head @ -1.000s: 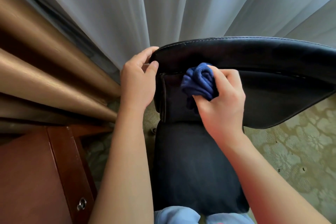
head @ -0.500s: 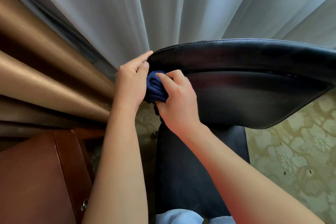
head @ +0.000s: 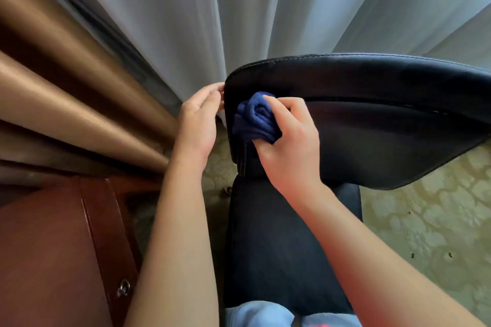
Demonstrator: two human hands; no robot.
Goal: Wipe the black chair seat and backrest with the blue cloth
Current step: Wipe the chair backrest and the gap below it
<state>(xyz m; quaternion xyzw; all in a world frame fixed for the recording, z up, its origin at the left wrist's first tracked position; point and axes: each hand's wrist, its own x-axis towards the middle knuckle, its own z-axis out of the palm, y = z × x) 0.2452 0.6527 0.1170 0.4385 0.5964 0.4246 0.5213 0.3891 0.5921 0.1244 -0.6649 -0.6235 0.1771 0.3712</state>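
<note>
1. The blue cloth [head: 254,120], bunched into a wad, presses on the front of the black backrest [head: 372,125] near its left edge, just under the padded top roll.
2. The right hand [head: 288,146] is clamped around the wad, thumb below and fingers over it. Half a second ago it sat tight against the left corner; now it has slid slightly right, so the side-to-side stroke is reversing.
3. The left hand [head: 198,125] still steadies the backrest's left edge, fingertips curled on the rim, holding nothing else.
4. The seat [head: 279,241] lies below, apparently not yet wiped in this pass.
5. White curtain [head: 239,13] hangs close behind, brown drapes [head: 66,82] and a wooden cabinet [head: 53,260] crowd the left; patterned carpet [head: 425,220] lies right.
</note>
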